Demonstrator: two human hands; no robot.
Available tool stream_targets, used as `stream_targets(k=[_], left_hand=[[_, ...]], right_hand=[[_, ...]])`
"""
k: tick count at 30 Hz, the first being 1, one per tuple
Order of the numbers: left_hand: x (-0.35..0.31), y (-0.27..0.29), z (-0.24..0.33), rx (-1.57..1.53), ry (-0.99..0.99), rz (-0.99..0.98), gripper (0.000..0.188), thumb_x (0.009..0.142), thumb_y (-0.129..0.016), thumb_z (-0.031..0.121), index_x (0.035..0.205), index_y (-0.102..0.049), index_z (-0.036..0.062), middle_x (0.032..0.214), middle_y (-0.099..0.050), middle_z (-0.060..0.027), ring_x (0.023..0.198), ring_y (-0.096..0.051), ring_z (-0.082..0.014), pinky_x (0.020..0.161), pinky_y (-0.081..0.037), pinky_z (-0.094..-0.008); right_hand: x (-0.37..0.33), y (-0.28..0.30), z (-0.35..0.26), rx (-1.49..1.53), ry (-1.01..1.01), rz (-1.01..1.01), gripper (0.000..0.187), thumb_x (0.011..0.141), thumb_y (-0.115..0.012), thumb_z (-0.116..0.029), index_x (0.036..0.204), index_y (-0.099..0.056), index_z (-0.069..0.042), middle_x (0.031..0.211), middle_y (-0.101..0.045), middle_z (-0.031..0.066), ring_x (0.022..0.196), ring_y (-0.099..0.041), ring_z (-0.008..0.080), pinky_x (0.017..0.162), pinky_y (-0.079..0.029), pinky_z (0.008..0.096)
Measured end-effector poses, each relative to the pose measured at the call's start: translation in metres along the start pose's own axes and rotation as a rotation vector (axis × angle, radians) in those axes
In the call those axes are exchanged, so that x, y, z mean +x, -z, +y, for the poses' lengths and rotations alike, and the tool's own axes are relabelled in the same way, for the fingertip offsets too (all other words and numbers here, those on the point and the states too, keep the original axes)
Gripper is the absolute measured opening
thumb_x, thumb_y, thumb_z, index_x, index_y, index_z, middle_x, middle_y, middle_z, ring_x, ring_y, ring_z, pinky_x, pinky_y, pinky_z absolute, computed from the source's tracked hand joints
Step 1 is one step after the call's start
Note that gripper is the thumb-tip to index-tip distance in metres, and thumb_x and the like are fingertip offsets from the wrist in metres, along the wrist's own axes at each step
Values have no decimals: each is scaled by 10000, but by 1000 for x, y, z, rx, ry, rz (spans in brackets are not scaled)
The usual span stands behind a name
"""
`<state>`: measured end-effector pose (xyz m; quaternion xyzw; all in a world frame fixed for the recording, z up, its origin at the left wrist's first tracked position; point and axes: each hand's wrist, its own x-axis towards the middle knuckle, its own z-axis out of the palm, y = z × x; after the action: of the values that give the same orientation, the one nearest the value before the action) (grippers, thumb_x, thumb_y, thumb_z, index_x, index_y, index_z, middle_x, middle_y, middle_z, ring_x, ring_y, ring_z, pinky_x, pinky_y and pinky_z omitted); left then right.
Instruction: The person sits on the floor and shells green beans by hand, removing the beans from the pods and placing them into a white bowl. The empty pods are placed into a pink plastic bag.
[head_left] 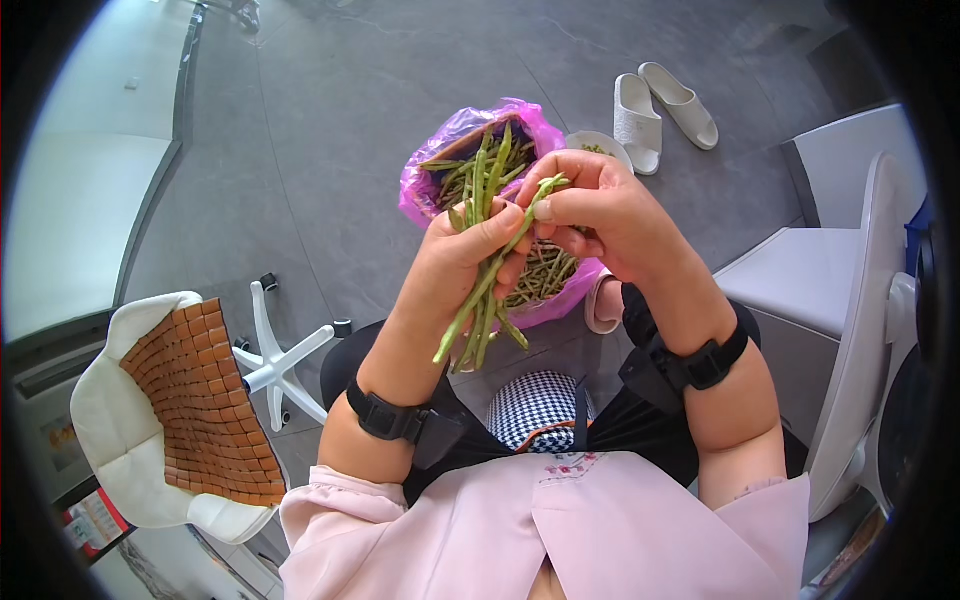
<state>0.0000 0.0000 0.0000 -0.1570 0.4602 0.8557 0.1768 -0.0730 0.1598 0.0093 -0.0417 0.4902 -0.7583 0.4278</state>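
A loose bunch of green beans [483, 325] is gripped in my left hand [468, 245], thumb across the pods, their ends sticking out above and below the fist. My right hand [590, 205] pinches the tip of one green bean [546, 190] between thumb and fingers, close beside the left thumb. Below both hands, a pink plastic bag [545, 125] on the floor holds many more beans, with a heap of thinner, brownish pods [542, 275] in its nearer part. Behind my right hand stands a pale bowl [618, 150] with small green pieces in it, partly hidden.
White slippers [638, 125] lie on the grey tiled floor beyond the bowl. To the left is a white swivel chair [125, 400] with a brown woven mat [205, 400]. A white chair [860, 290] stands close on the right. Between my legs sits a houndstooth-patterned item [535, 405].
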Motion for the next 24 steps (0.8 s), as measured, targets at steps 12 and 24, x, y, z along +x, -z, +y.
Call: stream_targets(k=[12, 24], left_hand=[[-1, -3, -2, 7, -28, -92, 164, 836, -603, 198, 839, -558, 41, 629, -534, -22, 459, -466, -65, 390, -353, -188], [-6, -3, -3, 350, -218, 4, 95, 815, -622, 112, 846, -594, 27, 672, -551, 14, 542, -483, -35, 454, -374, -170]], right_hand=[[0, 10, 2, 161, -93, -77, 115, 677, -501, -6, 789, -529, -4, 570, -503, 63, 363, -384, 73, 311, -254, 181], [5, 16, 10, 316, -256, -90, 109, 680, -499, -15, 788, -511, -3, 583, -503, 97, 353, -367, 107, 291, -231, 211]])
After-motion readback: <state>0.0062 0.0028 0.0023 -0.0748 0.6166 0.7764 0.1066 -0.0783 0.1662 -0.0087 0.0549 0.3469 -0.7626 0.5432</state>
